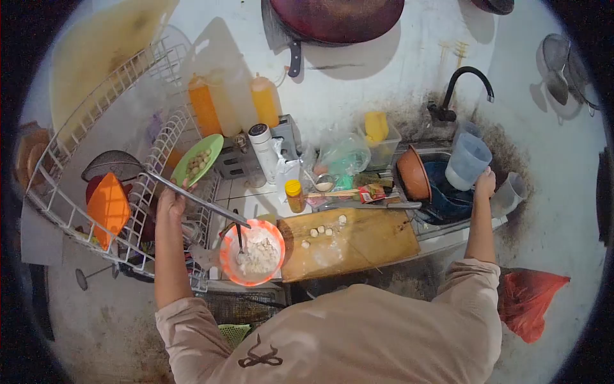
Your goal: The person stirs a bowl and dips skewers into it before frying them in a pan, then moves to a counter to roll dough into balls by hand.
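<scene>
My left hand [171,201] is closed at the strainer's long metal handle [201,203] and the near rim of a green plate [213,151]. Small round pale balls [199,163] lie on the tilted plate. The strainer's mesh basket [110,164] points left over the dish rack. Over the sink, my right hand [486,183] grips a translucent plastic jug [471,155] with something whitish low inside. An orange-rimmed bowl [280,240] holds white flour [262,251] and a spoon [240,246]. Several dough balls [322,230] rest on a wooden cutting board [377,237].
A white wire dish rack [70,217] fills the left side. Behind the board stand a white flask [261,144], a yellow-capped jar [294,195] and sauce bottles [263,102]. A knife [384,205] lies at the board's back edge. The sink holds a brown pot [412,174] under the black faucet [457,80].
</scene>
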The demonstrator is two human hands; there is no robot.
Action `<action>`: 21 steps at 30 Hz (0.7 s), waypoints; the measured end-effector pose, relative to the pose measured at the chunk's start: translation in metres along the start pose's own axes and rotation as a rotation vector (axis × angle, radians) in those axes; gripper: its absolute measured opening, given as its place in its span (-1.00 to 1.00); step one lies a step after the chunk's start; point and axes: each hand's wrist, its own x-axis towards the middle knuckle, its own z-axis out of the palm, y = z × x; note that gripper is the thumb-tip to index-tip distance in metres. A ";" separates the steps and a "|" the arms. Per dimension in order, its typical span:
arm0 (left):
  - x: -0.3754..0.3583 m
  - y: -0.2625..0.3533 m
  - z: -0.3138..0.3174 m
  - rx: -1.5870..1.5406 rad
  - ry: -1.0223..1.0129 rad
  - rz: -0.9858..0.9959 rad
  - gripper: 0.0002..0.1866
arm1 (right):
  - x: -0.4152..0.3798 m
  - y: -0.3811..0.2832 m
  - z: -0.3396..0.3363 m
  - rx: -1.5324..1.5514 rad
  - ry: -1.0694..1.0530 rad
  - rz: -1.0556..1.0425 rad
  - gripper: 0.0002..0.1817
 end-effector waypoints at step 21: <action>0.011 0.011 0.003 -0.081 0.089 -0.049 -0.73 | -0.148 -0.180 -0.020 0.913 -1.173 -0.087 -0.74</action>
